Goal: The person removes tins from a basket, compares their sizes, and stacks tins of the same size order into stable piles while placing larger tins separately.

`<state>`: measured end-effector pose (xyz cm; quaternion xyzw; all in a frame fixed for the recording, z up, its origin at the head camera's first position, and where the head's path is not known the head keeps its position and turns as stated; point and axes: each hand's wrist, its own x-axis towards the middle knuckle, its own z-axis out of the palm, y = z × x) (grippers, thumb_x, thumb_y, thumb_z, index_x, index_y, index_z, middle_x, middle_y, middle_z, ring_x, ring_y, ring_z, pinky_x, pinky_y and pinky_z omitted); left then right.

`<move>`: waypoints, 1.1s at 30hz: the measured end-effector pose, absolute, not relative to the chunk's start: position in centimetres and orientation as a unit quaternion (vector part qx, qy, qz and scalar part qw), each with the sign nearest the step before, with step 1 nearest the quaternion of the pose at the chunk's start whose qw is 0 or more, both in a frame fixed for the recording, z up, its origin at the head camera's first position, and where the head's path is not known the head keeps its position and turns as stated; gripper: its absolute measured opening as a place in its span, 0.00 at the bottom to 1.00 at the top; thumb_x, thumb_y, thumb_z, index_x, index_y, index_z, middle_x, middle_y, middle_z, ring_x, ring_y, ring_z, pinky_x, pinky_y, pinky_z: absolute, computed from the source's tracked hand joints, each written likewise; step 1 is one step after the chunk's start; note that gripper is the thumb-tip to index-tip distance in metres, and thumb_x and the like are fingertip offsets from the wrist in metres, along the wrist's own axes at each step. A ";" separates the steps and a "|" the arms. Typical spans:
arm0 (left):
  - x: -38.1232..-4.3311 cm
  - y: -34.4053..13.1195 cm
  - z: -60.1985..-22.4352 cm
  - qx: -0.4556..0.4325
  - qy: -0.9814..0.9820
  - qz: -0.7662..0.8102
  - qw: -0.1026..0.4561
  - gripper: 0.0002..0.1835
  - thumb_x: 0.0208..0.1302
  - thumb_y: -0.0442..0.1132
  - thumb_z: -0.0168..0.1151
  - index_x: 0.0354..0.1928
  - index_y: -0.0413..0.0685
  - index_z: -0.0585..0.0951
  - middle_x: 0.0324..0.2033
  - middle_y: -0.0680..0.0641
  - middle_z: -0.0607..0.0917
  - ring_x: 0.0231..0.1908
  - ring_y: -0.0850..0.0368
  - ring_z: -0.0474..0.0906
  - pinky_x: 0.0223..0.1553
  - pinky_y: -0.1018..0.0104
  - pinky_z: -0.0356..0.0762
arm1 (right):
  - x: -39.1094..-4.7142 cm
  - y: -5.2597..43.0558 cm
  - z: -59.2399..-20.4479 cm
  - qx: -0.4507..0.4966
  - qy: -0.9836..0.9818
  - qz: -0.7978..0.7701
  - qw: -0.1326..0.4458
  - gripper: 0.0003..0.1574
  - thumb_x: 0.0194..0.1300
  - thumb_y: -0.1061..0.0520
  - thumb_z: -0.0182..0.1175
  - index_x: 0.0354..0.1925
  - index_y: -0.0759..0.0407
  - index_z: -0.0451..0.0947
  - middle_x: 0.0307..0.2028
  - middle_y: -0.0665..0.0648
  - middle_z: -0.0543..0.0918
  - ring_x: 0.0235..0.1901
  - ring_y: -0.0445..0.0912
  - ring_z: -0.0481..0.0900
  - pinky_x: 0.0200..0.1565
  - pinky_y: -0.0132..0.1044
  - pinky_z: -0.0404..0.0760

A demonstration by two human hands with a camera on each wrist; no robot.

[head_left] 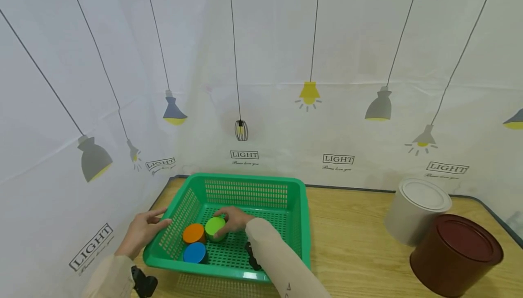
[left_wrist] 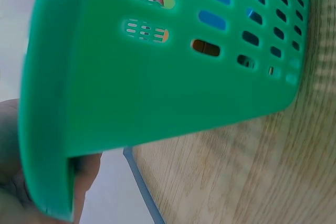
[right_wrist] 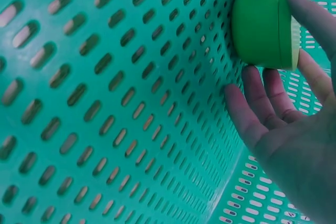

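Right hand (head_left: pixel 232 222) grips round lime-green plastic jar (head_left: pixel 214 228) between thumb and fingers — jar sits inside rectangular green perforated plastic basket (head_left: pixel 303 216), beside round orange jar (head_left: pixel 194 233) and round blue-topped jar (head_left: pixel 194 253). Left hand (head_left: pixel 140 231) grips basket's left rim — basket on wood-grain table (head_left: pixel 347 225).
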<state>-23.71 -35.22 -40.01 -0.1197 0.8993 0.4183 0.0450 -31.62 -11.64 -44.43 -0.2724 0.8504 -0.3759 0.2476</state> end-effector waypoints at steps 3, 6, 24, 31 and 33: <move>-23.7 -35.2 -40.0 -0.117 0.900 0.416 0.045 0.32 0.58 0.46 0.58 0.61 0.37 0.63 0.47 0.27 0.72 0.32 0.52 0.78 0.32 0.59 0.78 | -31.5 -11.6 -44.3 -0.271 0.848 -0.375 0.256 0.38 0.47 0.59 0.68 0.57 0.55 0.67 0.49 0.59 0.72 0.48 0.51 0.71 0.40 0.39 0.75; -23.6 -35.1 -39.9 -0.118 0.902 0.413 0.044 0.31 0.59 0.45 0.58 0.61 0.37 0.64 0.48 0.27 0.72 0.33 0.52 0.77 0.32 0.59 0.78 | -31.4 -11.6 -44.2 -0.265 0.847 -0.381 0.259 0.38 0.46 0.63 0.68 0.56 0.55 0.66 0.45 0.58 0.74 0.44 0.49 0.73 0.38 0.38 0.75; -23.5 -34.8 -39.6 -0.121 0.894 0.429 0.040 0.31 0.59 0.43 0.58 0.61 0.36 0.63 0.46 0.27 0.72 0.28 0.55 0.78 0.28 0.61 0.78 | -31.0 -11.9 -44.5 -0.285 0.867 -0.343 0.221 0.37 0.47 0.59 0.68 0.56 0.54 0.68 0.53 0.58 0.71 0.52 0.52 0.69 0.43 0.40 0.73; -23.5 -34.9 -39.6 -0.113 0.896 0.427 0.038 0.31 0.59 0.43 0.58 0.61 0.35 0.63 0.46 0.27 0.72 0.28 0.55 0.78 0.28 0.61 0.78 | -31.2 -11.5 -44.2 -0.281 0.862 -0.349 0.236 0.37 0.47 0.58 0.68 0.57 0.54 0.68 0.55 0.57 0.69 0.53 0.52 0.67 0.45 0.41 0.73; -23.6 -34.9 -39.7 -0.118 0.896 0.426 0.040 0.31 0.59 0.43 0.58 0.61 0.36 0.63 0.47 0.27 0.72 0.28 0.55 0.78 0.28 0.61 0.78 | -31.2 -11.2 -44.0 -0.277 0.860 -0.355 0.240 0.37 0.47 0.58 0.68 0.56 0.54 0.68 0.54 0.57 0.70 0.52 0.51 0.68 0.44 0.40 0.73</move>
